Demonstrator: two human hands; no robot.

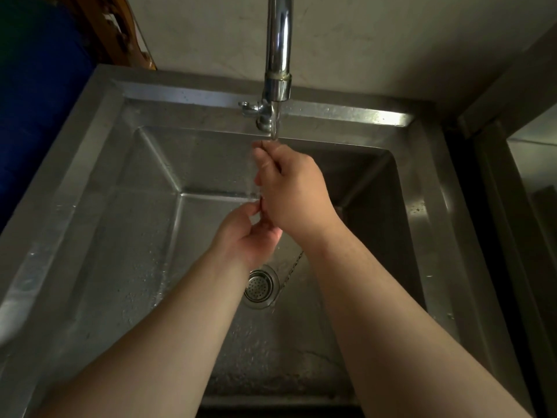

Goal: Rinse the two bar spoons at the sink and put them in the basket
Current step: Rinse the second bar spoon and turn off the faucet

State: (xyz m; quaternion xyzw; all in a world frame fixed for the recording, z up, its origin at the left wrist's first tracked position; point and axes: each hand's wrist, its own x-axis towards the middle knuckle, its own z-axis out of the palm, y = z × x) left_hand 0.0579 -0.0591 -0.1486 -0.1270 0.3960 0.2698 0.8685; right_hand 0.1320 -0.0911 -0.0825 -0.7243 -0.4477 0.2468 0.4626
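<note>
At center frame the left hand (250, 233) is cupped under the water, its fingers (256, 210) curled in and touching a thin spoon shaft (262, 212). Just right and above, the right hand (294, 191) pinches that shaft, thumb pressed to forefinger below the faucet (278, 55). The shaft's long axis runs up-frame toward the spout; a twisted end (294, 267) shows near the drain (259, 286). Whether both spoons are held I cannot tell. No basket shows.
</note>
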